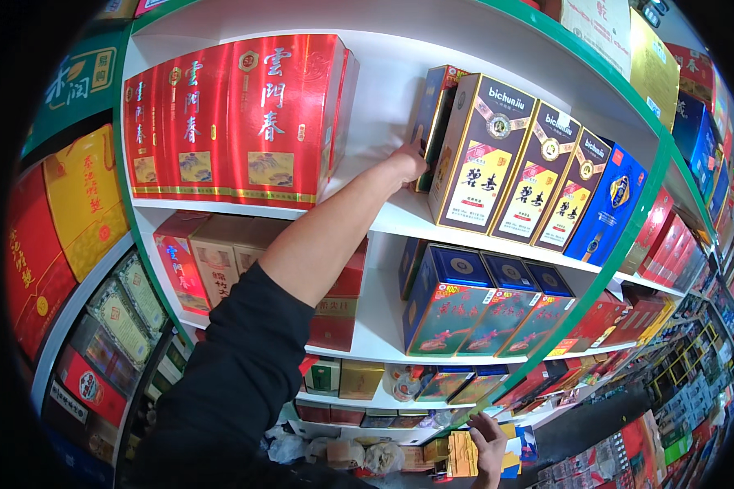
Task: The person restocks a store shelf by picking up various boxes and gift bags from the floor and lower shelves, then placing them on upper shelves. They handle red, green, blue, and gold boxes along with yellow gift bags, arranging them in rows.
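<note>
My left hand (408, 165) reaches onto the upper white shelf, the forearm crossing the middle of the view from a black sleeve. It is against the lower left side of a dark blue box with gold edges (437, 114). Most of its fingers are foreshortened, so its grip is unclear. Directly right of that box stands a row of dark gift boxes with cream panels (481, 155), with a bright blue box (607, 204) at its end. Low in the view, my right hand (488, 447) is raised, fingers apart and holding nothing visible.
Glossy red boxes (277, 122) fill the upper shelf's left side. Green-and-red boxes with blue tops (448, 314) stand one shelf below. The green shelf edge (603, 289) slants along the right. Yellow and red packages (81, 204) sit far left. Plastic bags (383, 458) lie at the bottom.
</note>
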A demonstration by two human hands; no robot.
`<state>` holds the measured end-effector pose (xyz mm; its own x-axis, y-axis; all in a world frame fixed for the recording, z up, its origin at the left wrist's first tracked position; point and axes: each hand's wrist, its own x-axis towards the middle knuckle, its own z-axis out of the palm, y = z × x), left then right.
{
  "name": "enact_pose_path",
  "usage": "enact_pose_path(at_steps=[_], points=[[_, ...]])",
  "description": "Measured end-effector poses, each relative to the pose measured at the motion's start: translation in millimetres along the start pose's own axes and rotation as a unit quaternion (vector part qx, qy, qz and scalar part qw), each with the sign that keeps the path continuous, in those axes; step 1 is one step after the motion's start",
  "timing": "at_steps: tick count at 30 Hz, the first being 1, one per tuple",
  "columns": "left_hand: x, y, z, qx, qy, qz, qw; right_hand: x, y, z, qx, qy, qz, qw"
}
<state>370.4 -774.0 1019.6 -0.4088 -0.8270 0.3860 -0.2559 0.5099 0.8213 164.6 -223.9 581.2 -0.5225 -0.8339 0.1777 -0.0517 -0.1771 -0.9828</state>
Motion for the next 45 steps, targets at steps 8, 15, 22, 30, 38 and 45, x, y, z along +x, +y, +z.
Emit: enact_pose_path(at_steps=[8,15,22,30,38,45], points=[[-41,25,2,-0.008,-0.038,0.037,0.999,-2,7,71,-0.019,-0.086,0.038,0.995],[-193,13,-36,-0.074,0.212,0.380,0.897,-25,36,128,-0.003,-0.157,0.053,0.986],[-403,-164,-26,-0.080,0.322,0.304,0.893,-8,12,196,-0.090,-0.232,-0.023,0.968],[-460,-290,15,0.017,0.170,-0.003,0.985,75,-15,301,-0.141,-0.156,-0.101,0.973],[-466,-302,6,0.105,0.154,0.080,0.979,135,-14,397,-0.067,-0.107,-0.125,0.984],[-471,-326,-14,0.184,0.129,0.147,0.963,155,3,436,-0.089,-0.104,-0.119,0.983]])
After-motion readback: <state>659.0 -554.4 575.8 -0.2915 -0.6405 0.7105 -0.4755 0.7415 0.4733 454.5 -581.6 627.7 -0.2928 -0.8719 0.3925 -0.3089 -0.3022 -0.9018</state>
